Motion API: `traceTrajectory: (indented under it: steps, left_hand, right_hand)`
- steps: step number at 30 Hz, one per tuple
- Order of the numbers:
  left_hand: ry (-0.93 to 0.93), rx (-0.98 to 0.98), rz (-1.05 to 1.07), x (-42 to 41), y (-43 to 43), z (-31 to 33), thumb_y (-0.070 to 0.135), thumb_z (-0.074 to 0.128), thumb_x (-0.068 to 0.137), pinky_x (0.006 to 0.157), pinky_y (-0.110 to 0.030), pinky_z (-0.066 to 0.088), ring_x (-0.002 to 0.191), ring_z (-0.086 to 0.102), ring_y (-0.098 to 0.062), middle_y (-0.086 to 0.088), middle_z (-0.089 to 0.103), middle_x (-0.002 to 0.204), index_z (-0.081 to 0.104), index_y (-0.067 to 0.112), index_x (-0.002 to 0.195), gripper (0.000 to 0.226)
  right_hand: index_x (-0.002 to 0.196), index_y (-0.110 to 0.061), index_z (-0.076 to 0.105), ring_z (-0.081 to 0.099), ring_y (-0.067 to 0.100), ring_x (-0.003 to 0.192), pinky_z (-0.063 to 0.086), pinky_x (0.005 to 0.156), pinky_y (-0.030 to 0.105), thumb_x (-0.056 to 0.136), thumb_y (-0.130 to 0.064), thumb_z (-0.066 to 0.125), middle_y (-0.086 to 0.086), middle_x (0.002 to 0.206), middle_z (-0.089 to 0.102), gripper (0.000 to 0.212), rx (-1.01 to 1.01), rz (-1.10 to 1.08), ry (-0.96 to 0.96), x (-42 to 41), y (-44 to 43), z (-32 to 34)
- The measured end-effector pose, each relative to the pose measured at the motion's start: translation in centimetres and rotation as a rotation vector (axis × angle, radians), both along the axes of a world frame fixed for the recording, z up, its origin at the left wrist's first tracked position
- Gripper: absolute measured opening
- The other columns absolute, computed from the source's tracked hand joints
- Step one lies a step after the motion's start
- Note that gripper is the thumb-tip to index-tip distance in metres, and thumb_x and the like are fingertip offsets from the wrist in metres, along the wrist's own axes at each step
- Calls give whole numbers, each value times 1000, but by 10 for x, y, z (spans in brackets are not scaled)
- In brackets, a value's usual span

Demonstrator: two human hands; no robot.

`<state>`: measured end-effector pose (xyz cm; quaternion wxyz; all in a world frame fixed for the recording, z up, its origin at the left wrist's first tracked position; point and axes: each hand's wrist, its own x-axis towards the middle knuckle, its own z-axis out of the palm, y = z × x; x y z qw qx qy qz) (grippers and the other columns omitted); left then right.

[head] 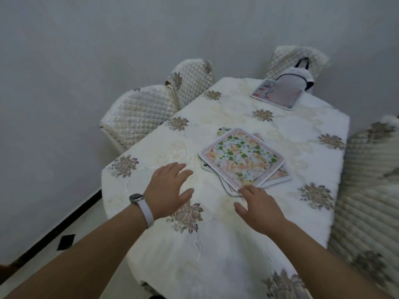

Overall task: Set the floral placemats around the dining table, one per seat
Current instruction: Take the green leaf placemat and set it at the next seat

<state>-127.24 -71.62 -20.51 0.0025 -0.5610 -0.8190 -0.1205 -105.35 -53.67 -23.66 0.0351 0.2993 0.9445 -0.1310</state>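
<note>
A stack of floral placemats (241,157) lies in the middle of the dining table (216,244), which wears a white embroidered cloth. The top mat shows green leaves and peach flowers. A single pink floral placemat (277,94) lies at the far end of the table. My left hand (169,188), with a white watch on the wrist, hovers flat over the cloth to the left of the stack, fingers apart. My right hand (259,206) reaches toward the stack's near corner, its fingertips at the mat's edge, holding nothing.
Two quilted cream chairs (138,113) stand at the table's left side by the grey wall. Another chair (295,59) at the far end holds a white bag with dark handles (299,75). A padded chair (369,186) stands on the right.
</note>
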Motion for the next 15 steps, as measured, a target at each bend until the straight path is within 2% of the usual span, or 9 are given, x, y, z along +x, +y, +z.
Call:
traceTrajectory:
  steps: [6, 10, 15]
  left_hand:
    - [-79, -50, -148, -80, 49, -23, 50, 44, 85, 97, -50, 43, 126, 47, -33, -9, 56, 134, 58, 19, 126, 52]
    - [-125, -106, -226, -138, 81, -51, 49, 44, 83, 92, -50, 47, 123, 50, -35, -12, 57, 132, 60, 18, 124, 54]
    - [-196, -163, -296, -172, 121, -82, 55, 34, 80, 96, -45, 41, 128, 45, -29, -8, 51, 139, 55, 20, 131, 66]
  right_hand:
    - [141, -23, 44, 40, 22, 131, 41, 100, 38, 95, -50, 42, -3, 146, 43, 54, -63, -237, -42, -44, 18, -17]
    - [138, -23, 45, 44, 22, 124, 44, 93, 38, 93, -50, 41, -2, 142, 46, 53, -112, -357, -113, -76, 26, -39]
    - [138, -22, 46, 46, 23, 123, 46, 95, 39, 94, -50, 43, 0, 141, 47, 53, -187, -529, -157, -90, 28, -56]
